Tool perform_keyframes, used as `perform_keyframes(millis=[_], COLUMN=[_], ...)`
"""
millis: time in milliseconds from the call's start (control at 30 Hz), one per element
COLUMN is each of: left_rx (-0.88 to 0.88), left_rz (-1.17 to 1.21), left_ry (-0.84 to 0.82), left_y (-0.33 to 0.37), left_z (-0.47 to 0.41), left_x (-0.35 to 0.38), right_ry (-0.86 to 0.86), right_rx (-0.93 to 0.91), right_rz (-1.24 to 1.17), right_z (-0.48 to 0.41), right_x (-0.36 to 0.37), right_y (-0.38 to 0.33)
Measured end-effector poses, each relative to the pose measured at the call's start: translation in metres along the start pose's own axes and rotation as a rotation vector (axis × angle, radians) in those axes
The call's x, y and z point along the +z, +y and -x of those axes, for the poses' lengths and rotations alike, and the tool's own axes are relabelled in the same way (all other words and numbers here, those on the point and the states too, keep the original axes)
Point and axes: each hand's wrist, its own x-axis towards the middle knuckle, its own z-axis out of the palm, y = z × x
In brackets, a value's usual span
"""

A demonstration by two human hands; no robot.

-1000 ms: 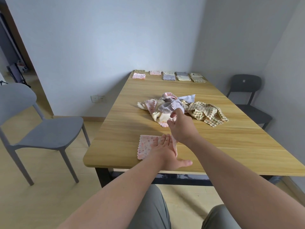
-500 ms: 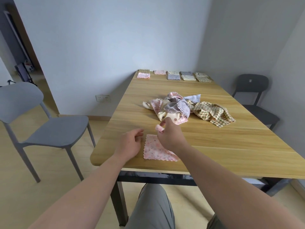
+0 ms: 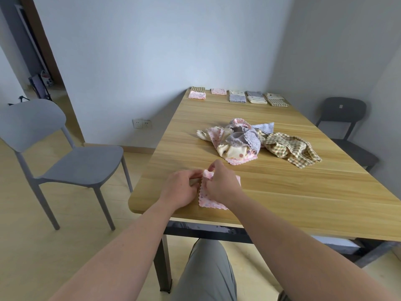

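Both hands on pink dotted cloth (image 3: 211, 197) at near table edge (image 3: 303, 205). Right hand (image 3: 219, 184) pinches raised corner, fingers curled; left hand (image 3: 181, 189) curled, pinching same fold. Cloth pile (image 3: 245, 143) just beyond, folded stacks (image 3: 237, 97) at far end.

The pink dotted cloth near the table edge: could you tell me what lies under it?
The pink dotted cloth rests on the wooden table; left hand and right hand pinch it. Anything beneath is hidden.
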Motion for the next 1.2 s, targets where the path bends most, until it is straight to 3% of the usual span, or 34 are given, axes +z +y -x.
perform_keyframes(millis=[200, 300, 400, 467, 600, 667, 733, 833, 900, 1000, 1067, 1200], left_rx=[0.011, 0.025, 0.162, 0.275, 0.344, 0.291, 0.235, 0.196, 0.198, 0.138, 0.095, -0.050], left_rz=[-0.018, 0.056, 0.044, -0.133, -0.605, -0.670, -0.602, -0.386, -0.364, -0.413, -0.398, -0.125], left_ry=[0.011, 0.076, 0.135, 0.021, -0.395, -0.526, -0.543, -0.367, -0.248, -0.286, -0.318, -0.516], left_y=[-0.001, 0.000, 0.007, 0.018, 0.030, 0.027, 0.030, 0.038, 0.041, 0.040, 0.039, 0.041], left_z=[0.000, 0.001, 0.000, -0.001, 0.001, 0.003, 0.002, -0.005, -0.014, -0.031, -0.045, -0.080], left_x=[0.001, 0.001, -0.002, -0.004, 0.007, 0.012, 0.010, 0.006, 0.008, 0.012, 0.014, 0.007], right_ry=[-0.041, 0.070, 0.222, 0.150, -0.209, -0.279, -0.246, -0.048, 0.058, 0.040, 0.028, -0.085], right_rx=[-0.006, 0.030, -0.083, -0.131, -0.115, -0.090, -0.079, -0.026, 0.027, 0.065, 0.091, 0.123], right_rz=[0.008, -0.107, 0.179, 0.375, 0.561, 0.541, 0.503, 0.428, 0.477, 0.486, 0.340, -0.138], right_z=[0.002, 0.001, 0.004, 0.006, 0.008, 0.009, 0.010, 0.011, 0.013, 0.009, 0.000, -0.024], right_x=[0.002, -0.012, -0.032, -0.037, -0.026, -0.025, -0.027, -0.031, -0.031, -0.028, -0.029, -0.044], right_y=[0.003, 0.006, 0.023, 0.041, 0.075, 0.083, 0.083, 0.082, 0.079, 0.070, 0.064, 0.057])
